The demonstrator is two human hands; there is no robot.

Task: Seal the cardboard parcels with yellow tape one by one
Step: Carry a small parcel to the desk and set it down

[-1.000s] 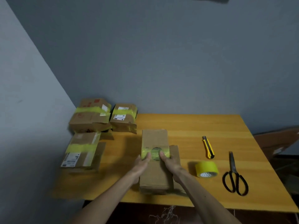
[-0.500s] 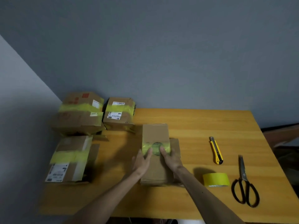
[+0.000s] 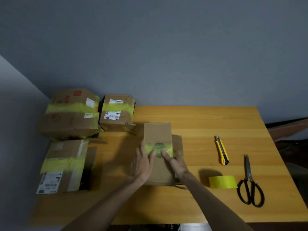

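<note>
My left hand (image 3: 141, 165) and right hand (image 3: 176, 164) both lie flat with straight fingers, gripping nothing. Their fingertips press on the yellow tape strip (image 3: 168, 147) that crosses the cardboard parcel (image 3: 157, 133) in front of me, in the middle of the surface (image 3: 200, 120).

The likeliest slip, I think, is uneven pressure. If one hand pushes harder, the strip could crease or trap air, and its ends may lift off the sides. A dark round patch shows through the strip between my fingertips. I cannot tell what it is, but tape over a hollow would hold poorly there.

A loose flap (image 3: 178, 140) juts out beside my right hand, and the strip may not hold it down. The parcel could also skid if I lean forward.

My right forearm passes near the tape roll (image 3: 222, 181), so a careless sweep might send it toward the scissors (image 3: 250, 184). The utility knife (image 3: 221, 150) and the three taped parcels (image 3: 71, 114) on the left sit well apart.
</note>
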